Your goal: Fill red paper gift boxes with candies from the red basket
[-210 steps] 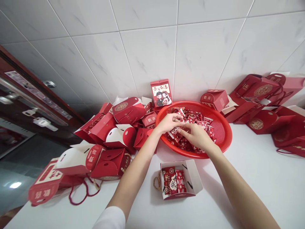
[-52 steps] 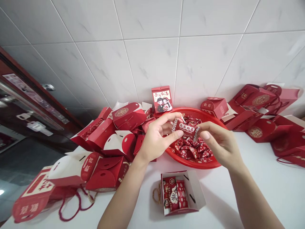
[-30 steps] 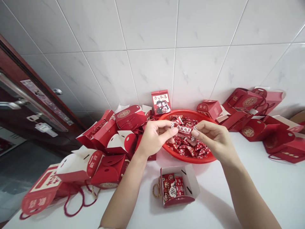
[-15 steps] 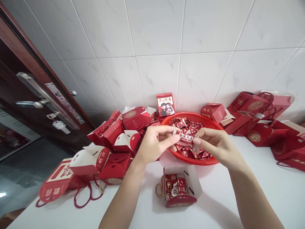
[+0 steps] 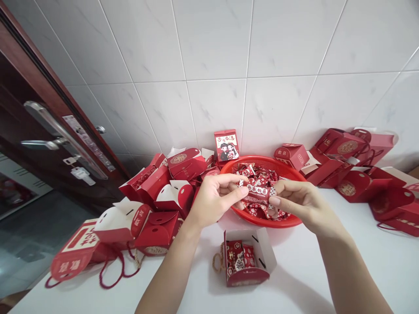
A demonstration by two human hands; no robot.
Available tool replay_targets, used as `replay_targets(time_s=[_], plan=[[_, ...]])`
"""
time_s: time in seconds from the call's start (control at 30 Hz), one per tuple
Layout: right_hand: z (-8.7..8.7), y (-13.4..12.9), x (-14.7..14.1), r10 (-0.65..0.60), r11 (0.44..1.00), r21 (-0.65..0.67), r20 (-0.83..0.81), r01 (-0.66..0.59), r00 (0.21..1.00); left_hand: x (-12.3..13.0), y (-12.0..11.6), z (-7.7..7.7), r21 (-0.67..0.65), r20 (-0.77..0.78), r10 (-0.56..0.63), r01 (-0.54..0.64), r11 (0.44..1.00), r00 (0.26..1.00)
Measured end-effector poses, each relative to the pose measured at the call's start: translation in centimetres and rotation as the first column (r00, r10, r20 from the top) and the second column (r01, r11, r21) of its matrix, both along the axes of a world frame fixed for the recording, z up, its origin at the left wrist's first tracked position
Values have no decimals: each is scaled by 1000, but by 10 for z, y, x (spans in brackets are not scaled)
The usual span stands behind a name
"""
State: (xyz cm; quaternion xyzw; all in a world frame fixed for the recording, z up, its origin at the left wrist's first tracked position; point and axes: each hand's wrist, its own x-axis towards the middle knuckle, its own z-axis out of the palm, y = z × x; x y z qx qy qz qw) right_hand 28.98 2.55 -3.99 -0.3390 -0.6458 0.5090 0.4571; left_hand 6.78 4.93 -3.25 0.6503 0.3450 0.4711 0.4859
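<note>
My left hand (image 5: 214, 200) and right hand (image 5: 301, 203) stretch a small red wrapped packet (image 5: 258, 193) lengthwise between them, each pinching one dotted end between thumb and fingers, its white-lettered label turned up toward me. Directly beneath my hands sits a red plastic basket (image 5: 266, 223), heaped with a pile of wrapped sweets (image 5: 258, 211) in red and white. Nearer to me, below my hands and between my forearms, an open gift box (image 5: 247, 279) stands on the white worktop (image 5: 294, 270), two red packets (image 5: 240, 257) side by side within its white-lined walls and a gold cord handle (image 5: 218, 257) looped out on the side of my left arm.

Beyond my left hand, red cartons (image 5: 157, 231) crowd together, some with flaps raised, a dark red cord trailing in front. Just past the basket, a picture box (image 5: 227, 148) printed with a cartoon couple stands upright near the tiled wall (image 5: 278, 39). Beyond my right hand, a small closed box (image 5: 290, 156) sits at the basket's edge, with more red boxes (image 5: 347, 148) farther out. Far to the left of my hands, keys (image 5: 81, 174) hang from a dark door (image 5: 19, 83).
</note>
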Motion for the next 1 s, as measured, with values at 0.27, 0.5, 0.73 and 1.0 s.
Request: replay_targets(time_s=[0.27, 0.5, 0.73, 1.0], plan=[[0, -1, -1, 3, 1000, -4, 4, -3, 1000, -1, -3, 0, 14, -17, -5, 5, 1000, 1000], [1, -2, -1, 3, 1000, 17, 21, -4, 1000, 0, -4, 0, 26, -42, 11, -10, 1000, 999], [1, 1, -2, -44, 999, 21, 88, 43, 995, 0, -1, -3, 37, -62, 13, -11, 999, 998], [-1, 3, 0, -35, 999, 7, 71, 34, 997, -1, 1, -4, 30, -59, -8, 10, 1000, 998]])
